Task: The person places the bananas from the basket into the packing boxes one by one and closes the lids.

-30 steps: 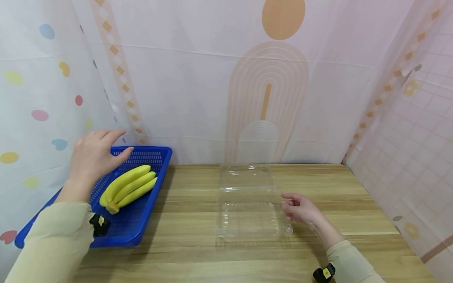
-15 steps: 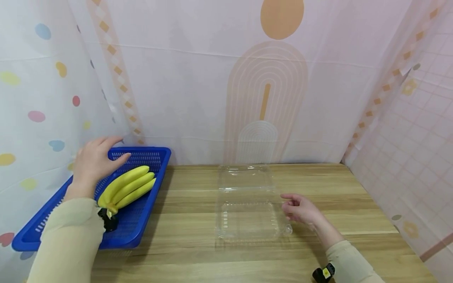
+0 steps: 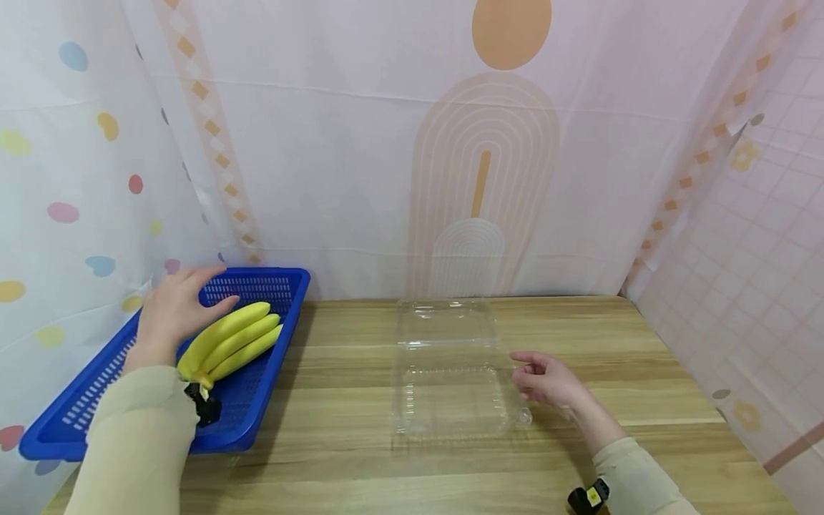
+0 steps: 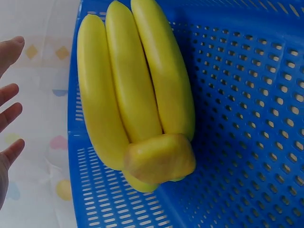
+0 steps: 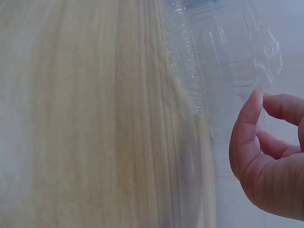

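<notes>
In the head view my left hand (image 3: pixel 177 307) hovers over the blue basket (image 3: pixel 299 300), its thumb and fingers spread apart with nothing between them. Just below and to the right lies a bunch of yellow bananas (image 3: pixel 234 340), stem end toward me. The left wrist view shows the bananas (image 4: pixel 130 80) from above, apart from the fingertips (image 4: pixel 13 151) at the left edge. My right hand (image 3: pixel 550 386) is at the right side of a clear plastic clamshell box (image 3: pixel 453 404), which stands with its lid open. Thumb and index finger pinch the box's thin edge in the right wrist view.
Both the box and the basket stand on a wood-grain table (image 3: pixel 347 429). Behind the table hangs a printed curtain (image 3: pixel 347 179), with more patterned cloth at the left and right sides. Bare tabletop lies between basket and box.
My left hand has moved down and slightly right, closer to the bananas, fingers still spread. The right hand and the clamshell box have stayed in place.
</notes>
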{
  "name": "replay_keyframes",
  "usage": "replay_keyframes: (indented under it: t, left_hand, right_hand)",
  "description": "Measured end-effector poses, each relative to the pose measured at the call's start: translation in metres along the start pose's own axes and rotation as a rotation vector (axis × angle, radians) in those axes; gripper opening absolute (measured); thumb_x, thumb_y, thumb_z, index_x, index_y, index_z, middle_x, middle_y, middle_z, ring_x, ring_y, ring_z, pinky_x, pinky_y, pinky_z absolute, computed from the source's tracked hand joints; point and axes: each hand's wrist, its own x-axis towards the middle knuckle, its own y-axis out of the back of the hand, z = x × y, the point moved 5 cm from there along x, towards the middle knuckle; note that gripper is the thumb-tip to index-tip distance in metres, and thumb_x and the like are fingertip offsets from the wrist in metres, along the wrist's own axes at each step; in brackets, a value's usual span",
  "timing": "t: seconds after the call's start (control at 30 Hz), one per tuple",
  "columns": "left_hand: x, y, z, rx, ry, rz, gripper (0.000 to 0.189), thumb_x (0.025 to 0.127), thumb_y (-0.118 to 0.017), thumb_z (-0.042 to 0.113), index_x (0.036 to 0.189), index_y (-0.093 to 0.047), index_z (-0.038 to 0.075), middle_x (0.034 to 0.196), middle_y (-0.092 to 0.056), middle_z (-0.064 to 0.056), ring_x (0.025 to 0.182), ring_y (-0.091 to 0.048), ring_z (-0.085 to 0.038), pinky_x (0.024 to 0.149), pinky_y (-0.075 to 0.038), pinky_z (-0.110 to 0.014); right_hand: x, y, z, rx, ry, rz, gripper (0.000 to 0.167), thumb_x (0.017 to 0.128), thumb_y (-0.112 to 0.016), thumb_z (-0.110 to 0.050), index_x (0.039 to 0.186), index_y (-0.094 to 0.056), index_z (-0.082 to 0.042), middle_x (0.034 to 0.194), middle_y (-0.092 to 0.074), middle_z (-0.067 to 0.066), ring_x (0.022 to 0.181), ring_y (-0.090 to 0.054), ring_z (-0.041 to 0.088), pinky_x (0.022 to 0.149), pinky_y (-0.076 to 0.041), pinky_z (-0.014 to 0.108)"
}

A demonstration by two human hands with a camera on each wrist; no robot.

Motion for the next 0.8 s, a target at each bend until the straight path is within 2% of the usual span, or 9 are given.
replay_keyframes:
  t: [0.27, 0.53, 0.8]
  left_hand:
    - [-0.001, -0.013, -0.004, 0.014, 0.031, -0.086, 0.076, 0.091, -0.062, 0.056, 0.145, -0.045, 0.005, 0.139, -0.043, -0.034, 0.125, -0.034, -0.057, 0.095, -0.028, -0.077]
    - [-0.005, -0.026, -0.008, 0.017, 0.024, -0.145, 0.082, 0.091, -0.06, 0.06, 0.149, -0.04, 0.006, 0.144, -0.039, -0.034, 0.127, -0.031, -0.058, 0.096, -0.025, -0.078]
    - [-0.007, -0.036, -0.01, 0.03, 0.0, -0.202, 0.085, 0.09, -0.062, 0.059, 0.152, -0.036, 0.007, 0.143, -0.037, -0.035, 0.125, -0.033, -0.06, 0.094, -0.029, -0.078]
  right_hand:
    - [0.0, 0.0, 0.0, 0.004, 0.0, -0.008, 0.058, 0.094, -0.059, 0.002, 0.143, -0.031, 0.017, 0.095, -0.054, 0.004, 0.078, -0.056, 0.01, 0.066, -0.054, 0.021]
    - [-0.002, 0.0, -0.001, 0.005, -0.001, -0.014, 0.058, 0.095, -0.058, 0.002, 0.143, -0.03, 0.017, 0.095, -0.053, 0.004, 0.078, -0.056, 0.01, 0.067, -0.054, 0.021]
    - [-0.002, 0.003, 0.002, 0.011, -0.002, -0.009, 0.057, 0.095, -0.058, 0.002, 0.143, -0.031, 0.017, 0.095, -0.053, 0.005, 0.079, -0.055, 0.01, 0.067, -0.054, 0.02]
